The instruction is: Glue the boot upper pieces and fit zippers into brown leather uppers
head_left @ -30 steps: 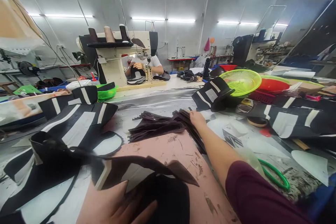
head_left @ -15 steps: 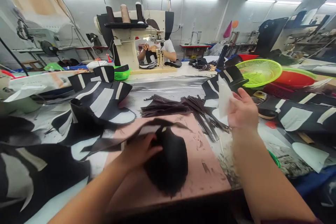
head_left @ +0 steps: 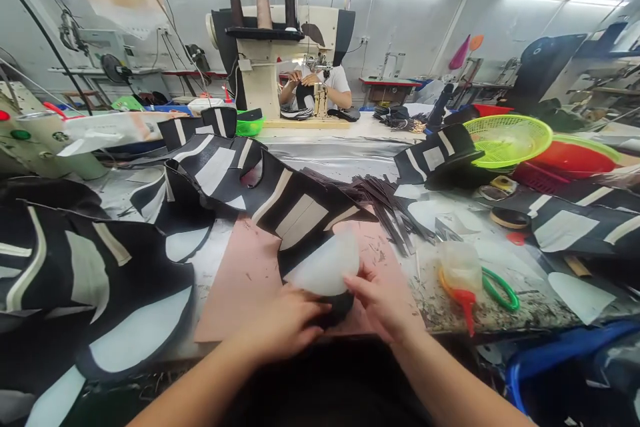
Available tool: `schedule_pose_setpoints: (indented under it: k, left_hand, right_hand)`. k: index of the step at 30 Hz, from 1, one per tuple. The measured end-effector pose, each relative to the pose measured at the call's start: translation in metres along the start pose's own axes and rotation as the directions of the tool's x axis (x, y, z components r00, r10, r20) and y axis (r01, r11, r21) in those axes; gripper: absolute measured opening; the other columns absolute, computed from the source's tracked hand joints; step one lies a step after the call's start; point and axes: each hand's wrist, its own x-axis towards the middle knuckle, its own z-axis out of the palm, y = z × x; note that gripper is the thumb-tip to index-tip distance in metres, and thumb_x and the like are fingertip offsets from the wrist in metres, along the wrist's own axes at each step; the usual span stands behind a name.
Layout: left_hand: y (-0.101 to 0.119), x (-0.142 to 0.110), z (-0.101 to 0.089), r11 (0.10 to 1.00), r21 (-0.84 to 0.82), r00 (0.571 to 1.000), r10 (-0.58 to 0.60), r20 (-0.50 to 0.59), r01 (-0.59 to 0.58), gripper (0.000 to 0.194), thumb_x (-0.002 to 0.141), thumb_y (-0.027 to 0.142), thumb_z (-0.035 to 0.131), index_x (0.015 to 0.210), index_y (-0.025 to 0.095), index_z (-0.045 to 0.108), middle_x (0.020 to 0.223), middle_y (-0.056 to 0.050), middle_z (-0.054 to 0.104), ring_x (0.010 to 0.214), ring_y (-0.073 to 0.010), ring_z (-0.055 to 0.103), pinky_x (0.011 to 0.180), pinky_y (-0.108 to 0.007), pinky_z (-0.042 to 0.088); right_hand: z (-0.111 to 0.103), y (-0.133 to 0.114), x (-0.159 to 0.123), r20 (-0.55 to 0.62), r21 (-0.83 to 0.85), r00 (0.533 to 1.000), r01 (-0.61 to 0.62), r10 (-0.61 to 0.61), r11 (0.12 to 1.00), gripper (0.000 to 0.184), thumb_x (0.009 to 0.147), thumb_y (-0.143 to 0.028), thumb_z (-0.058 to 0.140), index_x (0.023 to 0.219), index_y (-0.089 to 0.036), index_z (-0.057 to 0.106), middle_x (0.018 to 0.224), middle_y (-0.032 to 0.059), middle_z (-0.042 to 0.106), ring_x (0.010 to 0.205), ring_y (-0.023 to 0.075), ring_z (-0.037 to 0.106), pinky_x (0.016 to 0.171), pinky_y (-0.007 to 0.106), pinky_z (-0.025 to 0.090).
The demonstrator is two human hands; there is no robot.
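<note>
The black piece (head_left: 303,213) lies across the pink board (head_left: 235,287), its far-left end running into another dark panel (head_left: 215,160); it could drag or twist if that end catches. The white piece (head_left: 327,263) sits over its near end, a dark rim showing below, and could slip askew if one hand pulls harder than the other. Whether it is pressed flat or slightly lifted, I cannot tell. The right hand (head_left: 385,300) is nearly closed, thumb and fingertips pinching the white piece's right edge. The left hand (head_left: 287,320) is half open, fingers bent at the lower-left edge; whether they grip or only steady it is unclear.

For room, the bench (head_left: 530,287) ends just below the hands, so a piece pulled too far back could drop off. The board is bare to the left of the left hand and to the right of the black piece. Beyond its right side, loose strips (head_left: 387,207) limit sideways sweeps, and the bottle (head_left: 459,270) stands tilted, red nozzle by the near edge, where an elbow could knock it.
</note>
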Motion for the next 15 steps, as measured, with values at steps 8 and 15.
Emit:
schedule_pose_setpoints:
  k: [8,15]
  left_hand:
    - [-0.018,0.012,0.007,0.661,-0.728,0.746,-0.575,-0.336,0.181,0.035,0.070,0.047,0.055,0.086,0.016,0.050,0.081,-0.004,0.061,0.081,-0.0215,0.057,0.072,-0.033,0.046]
    - [-0.019,0.012,-0.004,0.823,-0.448,0.791,-0.516,-0.329,0.350,0.022,0.067,0.037,0.061,0.077,0.019,0.055,0.111,-0.007,0.056,0.077,-0.0204,0.058,0.067,-0.032,0.047]
  right_hand:
    - [-0.004,0.011,-0.002,0.287,-0.408,0.953,0.029,0.098,0.912,0.046,0.064,-0.048,0.067,0.097,-0.016,0.060,0.090,0.0086,0.066,0.094,0.0278,0.058,0.085,0.042,0.043]
    - [-0.015,-0.013,0.011,0.152,-0.887,0.987,0.113,0.051,0.447,0.019,0.076,-0.031,0.052,0.081,-0.015,0.061,0.084,0.0078,0.062,0.077,0.0216,0.058,0.068,0.032,0.045]
